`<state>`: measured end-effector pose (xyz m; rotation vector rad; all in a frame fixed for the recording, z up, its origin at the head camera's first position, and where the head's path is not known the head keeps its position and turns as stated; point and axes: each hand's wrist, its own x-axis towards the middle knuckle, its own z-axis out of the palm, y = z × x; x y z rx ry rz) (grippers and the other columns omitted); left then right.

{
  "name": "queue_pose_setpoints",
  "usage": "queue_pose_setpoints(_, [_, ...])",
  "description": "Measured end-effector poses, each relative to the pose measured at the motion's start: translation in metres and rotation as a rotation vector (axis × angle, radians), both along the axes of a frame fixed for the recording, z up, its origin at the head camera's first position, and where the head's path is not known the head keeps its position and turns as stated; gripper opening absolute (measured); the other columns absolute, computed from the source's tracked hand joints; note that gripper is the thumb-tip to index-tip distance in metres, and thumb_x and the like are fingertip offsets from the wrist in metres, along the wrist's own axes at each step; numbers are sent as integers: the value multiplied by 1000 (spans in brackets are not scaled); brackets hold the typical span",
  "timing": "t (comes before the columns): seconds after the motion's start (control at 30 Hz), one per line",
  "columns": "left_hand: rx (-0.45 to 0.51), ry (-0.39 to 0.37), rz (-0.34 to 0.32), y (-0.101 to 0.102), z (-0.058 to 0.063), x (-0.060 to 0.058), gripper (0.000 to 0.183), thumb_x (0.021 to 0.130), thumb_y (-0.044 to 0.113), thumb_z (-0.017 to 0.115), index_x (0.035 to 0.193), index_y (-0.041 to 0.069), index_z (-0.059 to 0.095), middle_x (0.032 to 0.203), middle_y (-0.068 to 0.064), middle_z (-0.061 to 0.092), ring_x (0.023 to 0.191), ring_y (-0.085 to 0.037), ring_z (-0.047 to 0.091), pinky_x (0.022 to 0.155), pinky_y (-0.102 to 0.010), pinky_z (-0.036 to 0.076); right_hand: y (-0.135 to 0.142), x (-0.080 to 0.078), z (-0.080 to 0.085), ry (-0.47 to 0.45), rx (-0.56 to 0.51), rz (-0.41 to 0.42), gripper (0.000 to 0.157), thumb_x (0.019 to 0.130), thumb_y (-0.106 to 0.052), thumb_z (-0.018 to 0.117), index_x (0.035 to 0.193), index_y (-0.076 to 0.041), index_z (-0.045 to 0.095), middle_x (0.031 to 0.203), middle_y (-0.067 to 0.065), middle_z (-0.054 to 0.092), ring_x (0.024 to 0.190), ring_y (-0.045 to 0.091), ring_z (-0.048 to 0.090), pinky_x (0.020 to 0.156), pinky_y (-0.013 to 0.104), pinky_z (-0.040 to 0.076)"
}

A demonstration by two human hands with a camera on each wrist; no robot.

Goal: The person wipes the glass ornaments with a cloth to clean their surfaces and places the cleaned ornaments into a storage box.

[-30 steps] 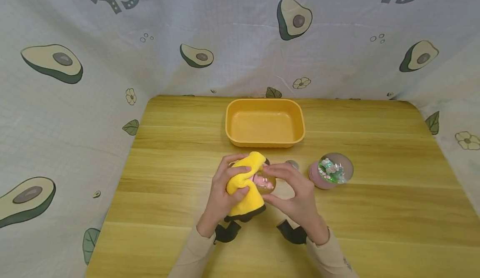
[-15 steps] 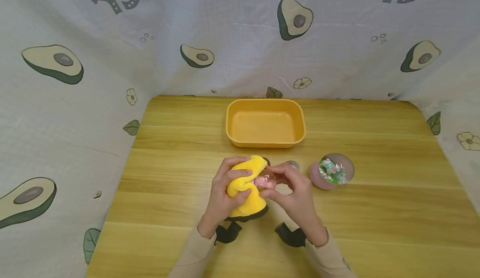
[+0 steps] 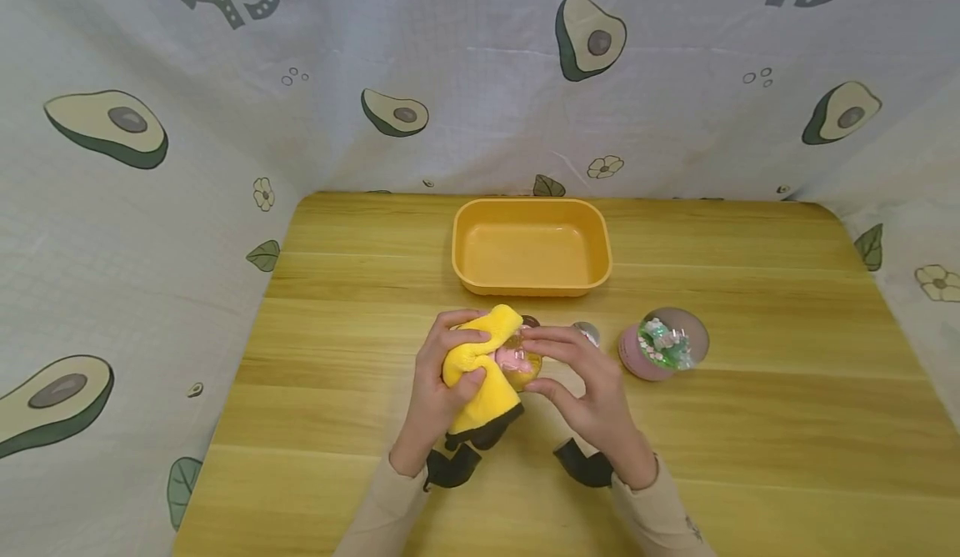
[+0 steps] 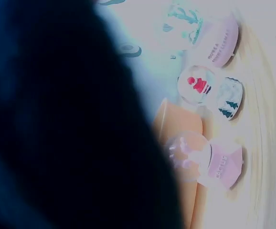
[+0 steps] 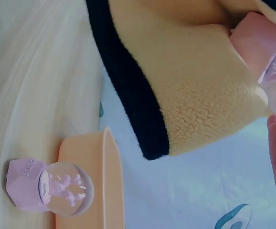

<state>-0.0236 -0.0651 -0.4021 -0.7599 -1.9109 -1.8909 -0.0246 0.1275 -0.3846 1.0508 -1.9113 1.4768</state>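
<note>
My left hand (image 3: 442,369) grips a yellow cloth (image 3: 491,394) with a black edge, bunched around one end of a snow globe (image 3: 516,361). The globe's clear dome, with pink shapes inside, sticks out to the right of the cloth. My right hand (image 3: 592,386) holds this dome between thumb and fingers. In the right wrist view, the held globe's pink base (image 5: 262,40) shows beside the cloth (image 5: 200,90), with one fingertip at the dome. A dark blurred shape hides the left hand in the left wrist view.
Behind the hands stand a pink cactus snow globe (image 4: 224,162), a small Santa snow globe (image 4: 229,98) and a larger pink-based snow globe (image 3: 663,343). A yellow tray (image 3: 531,288) sits farther back. Two black curved objects (image 3: 452,467) appear by the wrists.
The cloth and held snow globe have shifted slightly left with my left hand. My right fingers drew in around the dome, then spread wider, and the dome looks turned.
</note>
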Motion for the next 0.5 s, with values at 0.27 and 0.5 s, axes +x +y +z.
queue_pose_setpoints(0.27, [-62, 66, 4, 2, 1, 0, 32, 94, 39, 54, 109, 10, 56, 119, -17, 51, 108, -32, 52, 83, -38, 49, -2, 6, -4, -50, -24, -71, 46, 88, -29, 65, 105, 13, 59, 102, 19, 63, 98, 17, 60, 87, 23, 48])
queue_pose_setpoints(0.5, [-57, 79, 0, 2, 4, 0, 31, 94, 37, 54, 108, 9, 56, 119, -18, 50, 106, -32, 52, 80, -37, 51, -3, 7, -4, -160, -119, 17, 49, 86, -24, 68, 108, 18, 54, 110, 21, 59, 103, 18, 58, 88, 24, 48])
